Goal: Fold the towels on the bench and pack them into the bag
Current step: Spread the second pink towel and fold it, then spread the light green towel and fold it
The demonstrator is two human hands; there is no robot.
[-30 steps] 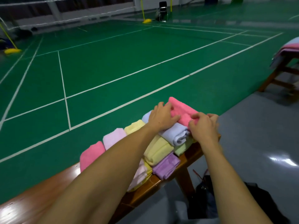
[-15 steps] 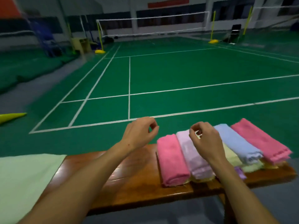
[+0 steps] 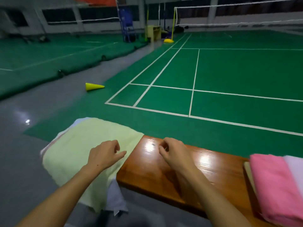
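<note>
Green badminton courts stretch away behind a glossy wooden bench (image 3: 164, 169). At the bench's left end lies a pile of unfolded towels, a pale yellow towel (image 3: 85, 145) on top with white and pink edges showing beneath. At its right end sit folded ones, a pink towel (image 3: 275, 181) nearest. So part of the folding looks done, the flat pile remains, and no bag is in sight. The left hand (image 3: 105, 154) hovers over the yellow towel, fingers loosely curled, holding nothing; the right hand (image 3: 173, 150) hangs over bare wood, likewise empty. Half a second ago both hands were beside the folded row; they have since swung toward the unfolded pile.
</note>
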